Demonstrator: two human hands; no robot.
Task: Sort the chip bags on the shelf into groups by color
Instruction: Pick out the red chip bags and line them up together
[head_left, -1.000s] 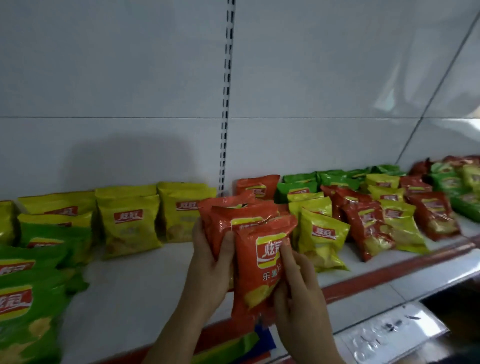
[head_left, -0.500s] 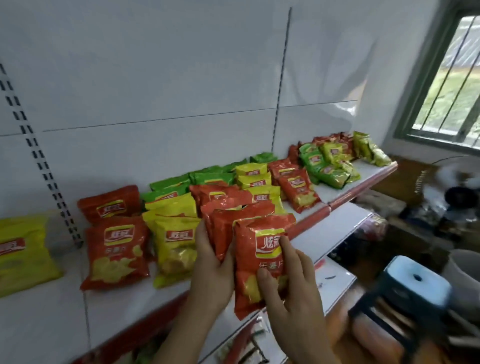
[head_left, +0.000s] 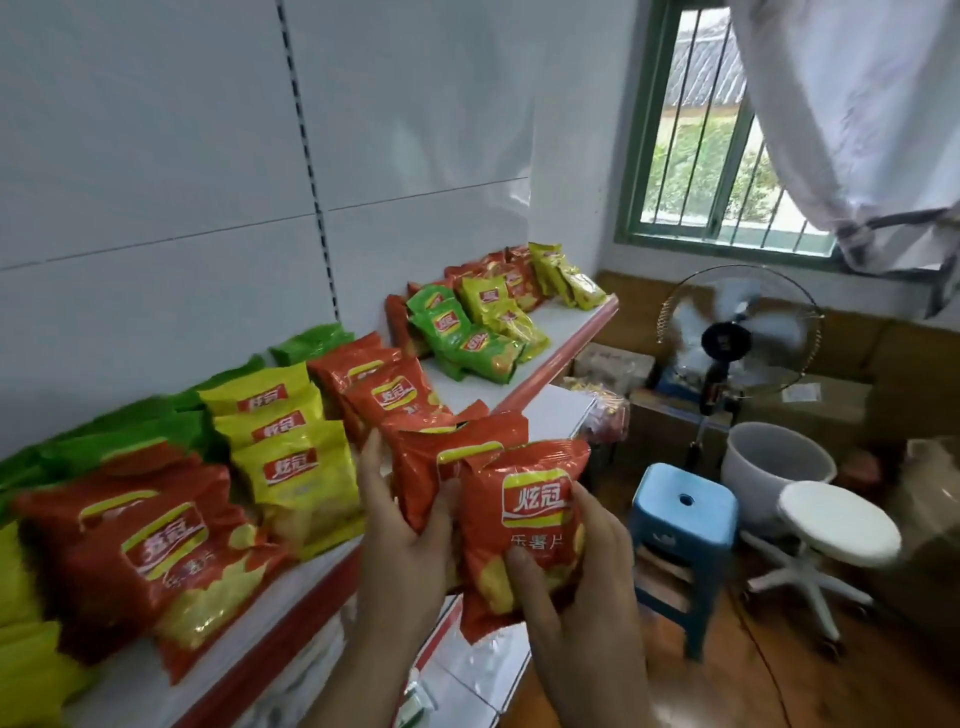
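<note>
Both my hands hold a bunch of red chip bags (head_left: 524, 525) in front of the shelf (head_left: 566, 340). My left hand (head_left: 402, 540) grips the rear bags from the left side. My right hand (head_left: 587, 582) holds the front red bag from the right, thumb on its face. On the shelf lie more bags: a red one (head_left: 150, 545) at the near left, yellow ones (head_left: 291, 457) beside it, green ones (head_left: 130, 426) behind, red ones (head_left: 384, 389) in the middle, and a mixed green, yellow and red heap (head_left: 488, 322) at the far end.
A blue plastic stool (head_left: 685, 514) stands on the floor right of the shelf, with a white round stool (head_left: 839, 522), a white bucket (head_left: 774, 462) and a standing fan (head_left: 735, 338) beyond it. A barred window (head_left: 711, 156) and a white curtain (head_left: 852, 104) fill the upper right.
My view has swung to the right along the shelf, from the yellow and green bags at the left end to the far end and the window. Both hands keep hold of the red bags.
</note>
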